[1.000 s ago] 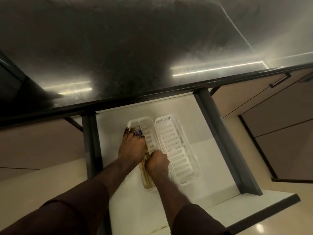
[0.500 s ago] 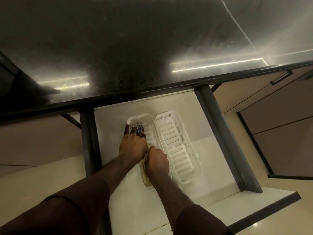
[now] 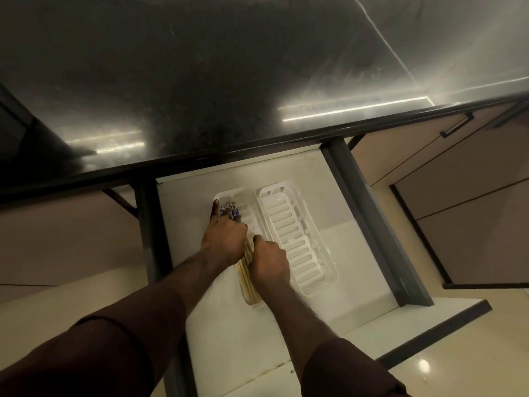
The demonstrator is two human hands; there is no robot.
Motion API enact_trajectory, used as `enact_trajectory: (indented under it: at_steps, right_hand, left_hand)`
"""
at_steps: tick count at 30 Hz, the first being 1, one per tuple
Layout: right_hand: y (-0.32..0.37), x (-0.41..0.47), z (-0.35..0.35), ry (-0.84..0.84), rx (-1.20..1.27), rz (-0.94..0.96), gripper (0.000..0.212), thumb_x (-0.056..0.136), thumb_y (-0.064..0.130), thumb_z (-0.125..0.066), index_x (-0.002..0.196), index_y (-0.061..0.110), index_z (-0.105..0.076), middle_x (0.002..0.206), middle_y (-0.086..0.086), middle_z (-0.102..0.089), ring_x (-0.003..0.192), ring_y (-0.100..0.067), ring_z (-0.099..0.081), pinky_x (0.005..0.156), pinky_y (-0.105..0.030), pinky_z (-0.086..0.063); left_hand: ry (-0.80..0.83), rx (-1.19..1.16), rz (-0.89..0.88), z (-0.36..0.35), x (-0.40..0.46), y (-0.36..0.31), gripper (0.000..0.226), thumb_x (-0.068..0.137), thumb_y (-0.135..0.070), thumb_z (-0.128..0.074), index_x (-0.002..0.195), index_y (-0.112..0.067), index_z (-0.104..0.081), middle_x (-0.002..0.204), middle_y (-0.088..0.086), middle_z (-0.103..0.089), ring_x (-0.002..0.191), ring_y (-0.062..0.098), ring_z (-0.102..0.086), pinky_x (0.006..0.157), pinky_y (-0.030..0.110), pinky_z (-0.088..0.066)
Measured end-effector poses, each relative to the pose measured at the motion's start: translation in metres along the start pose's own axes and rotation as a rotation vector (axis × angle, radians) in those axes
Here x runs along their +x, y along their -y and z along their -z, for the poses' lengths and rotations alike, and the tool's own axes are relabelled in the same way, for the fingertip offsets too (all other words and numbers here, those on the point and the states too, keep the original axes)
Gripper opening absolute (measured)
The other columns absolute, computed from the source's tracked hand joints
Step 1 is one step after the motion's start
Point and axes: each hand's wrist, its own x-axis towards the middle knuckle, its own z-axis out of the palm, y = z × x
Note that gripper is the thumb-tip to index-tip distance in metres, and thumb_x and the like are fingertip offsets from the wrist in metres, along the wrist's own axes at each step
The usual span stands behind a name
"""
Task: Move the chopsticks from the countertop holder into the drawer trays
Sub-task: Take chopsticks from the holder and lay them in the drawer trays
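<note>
A bundle of wooden chopsticks (image 3: 248,285) with patterned blue-and-white ends (image 3: 232,212) lies lengthwise in the left white slotted tray (image 3: 229,194) inside the open drawer (image 3: 289,164). My left hand (image 3: 223,239) rests flat on the far half of the bundle, its index finger stretched out along the tray's left wall. To the right of the bundle's middle is my right hand (image 3: 269,262), fingers curled against the chopsticks and thumb pointing forward. The right white tray (image 3: 297,242) holds nothing. No countertop holder is in view.
A dark glossy countertop (image 3: 229,81) overhangs the back of the drawer. Dark metal drawer sides (image 3: 375,230) run along left and right. Beige cabinet fronts with a black handle (image 3: 456,126) stand to the right. A pale glossy floor lies below.
My right hand has slid along the chopsticks from their near end toward the middle, closer to my left hand. My left hand has stayed on the bundle's far half.
</note>
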Motion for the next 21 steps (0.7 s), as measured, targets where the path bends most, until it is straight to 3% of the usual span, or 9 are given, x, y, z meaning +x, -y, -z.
enact_trajectory:
  at_steps: [4,8,14,21]
  right_hand:
    - [0.005,-0.012,0.025,-0.085,0.041,0.018,0.026,0.092,0.005,-0.049,0.115,0.011,-0.057,0.106,-0.012,-0.068,0.092,-0.031,-0.066,0.073,-0.035,-0.051]
    - [0.010,-0.033,0.054,-0.192,0.081,0.042,0.028,0.091,0.008,-0.052,0.118,0.012,-0.058,0.106,-0.011,-0.070,0.093,-0.030,-0.067,0.079,-0.038,-0.055]
    - [0.018,-0.076,0.101,-0.292,0.102,0.142,0.032,0.092,0.015,-0.059,0.124,0.015,-0.059,0.116,-0.006,-0.069,0.104,-0.025,-0.065,0.091,-0.037,-0.050]
    - [0.049,-0.147,0.145,-0.473,0.159,0.318,0.035,0.094,0.018,-0.059,0.129,0.015,-0.059,0.118,-0.006,-0.070,0.106,-0.024,-0.065,0.095,-0.037,-0.049]
  left_hand:
    - [-0.051,-0.068,-0.042,0.023,-0.014,0.000,0.037,0.094,-0.035,-0.049,0.129,-0.023,-0.058,0.147,0.005,-0.046,0.145,0.027,-0.025,0.114,0.054,0.015]
    - [-0.103,-0.159,-0.072,0.056,-0.038,-0.002,0.045,0.093,-0.033,-0.055,0.137,-0.022,-0.052,0.151,0.006,-0.041,0.145,0.029,-0.023,0.115,0.054,0.011]
    - [-0.280,-0.432,-0.046,0.095,-0.085,-0.010,0.045,0.094,-0.018,-0.056,0.139,-0.019,-0.049,0.149,0.005,-0.044,0.140,0.026,-0.034,0.117,0.043,-0.022]
    - [-0.599,-0.530,-0.008,0.154,-0.171,-0.008,0.044,0.095,-0.018,-0.057,0.138,-0.020,-0.051,0.150,0.002,-0.044,0.139,0.022,-0.037,0.114,0.039,-0.026]
